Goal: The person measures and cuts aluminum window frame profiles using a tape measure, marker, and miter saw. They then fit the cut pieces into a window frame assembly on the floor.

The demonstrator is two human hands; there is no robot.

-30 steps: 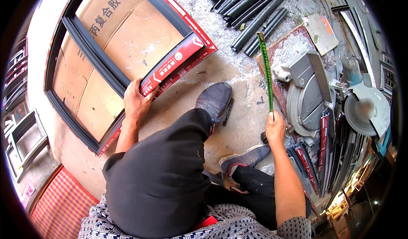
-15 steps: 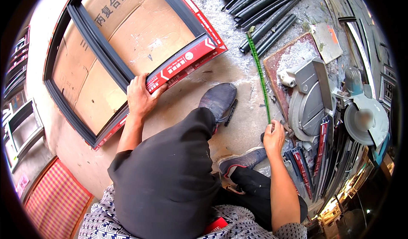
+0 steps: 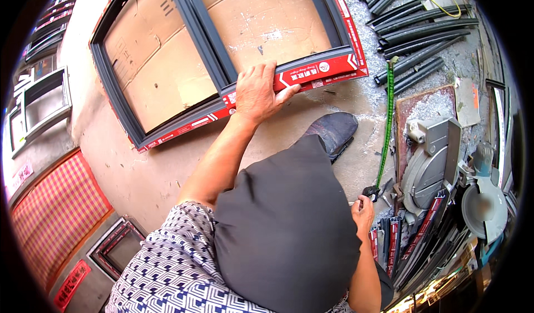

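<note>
Tape case point(image 3: 370, 192) now shows past right hand point(image 3: 362, 215), curled, grip unclear; left hand point(image 3: 257, 93) pinches frame point(image 3: 200, 32), tape point(image 3: 387, 124) still off it.

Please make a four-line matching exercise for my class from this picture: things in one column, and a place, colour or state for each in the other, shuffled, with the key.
Things:
1. Window frame
2. Tape measure
3. Cardboard
4. Cloth

Descriptions:
A. Brown, seen through openings
B. Checked, at the picture's left
C. Has the left hand on its edge
D. Green blade drawn out, lower end near the right hand

Pairs: 1-C, 2-D, 3-A, 4-B
</note>
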